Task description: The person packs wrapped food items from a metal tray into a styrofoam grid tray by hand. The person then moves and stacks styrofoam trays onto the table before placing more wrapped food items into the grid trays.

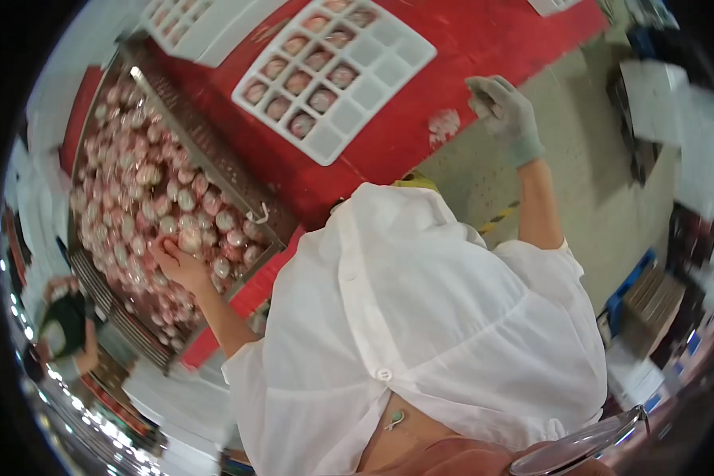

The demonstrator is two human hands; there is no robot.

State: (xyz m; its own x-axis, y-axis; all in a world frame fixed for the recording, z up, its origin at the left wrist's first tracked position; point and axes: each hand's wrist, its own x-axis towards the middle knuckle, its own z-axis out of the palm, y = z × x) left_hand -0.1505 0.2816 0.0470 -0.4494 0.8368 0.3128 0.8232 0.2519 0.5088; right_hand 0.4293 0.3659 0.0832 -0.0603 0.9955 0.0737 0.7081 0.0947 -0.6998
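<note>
My left hand [181, 266] is bare and reaches into a metal-sided bin [178, 131] of round, pinkish, shiny-wrapped items [147, 174]. Its fingers are loosely parted among them, beside a larger pale one [189, 239]; no item is clearly held. My right hand [501, 115], in a pale grey glove, hangs beyond the red table's edge with loosely bent fingers and nothing visible in them. Between the hands, a white compartment tray [328, 147] lies tilted in view on the red table [444, 71]. Similar round items fill its left and middle compartments; several on the right are empty.
Part of another white tray [214, 49] shows at the upper left. At the far left is a person in dark clothing [65, 325]. Stacked cardboard [650, 305] stands on the right, beyond the floor [579, 135]. A glasses lens [567, 452] crosses the lower right.
</note>
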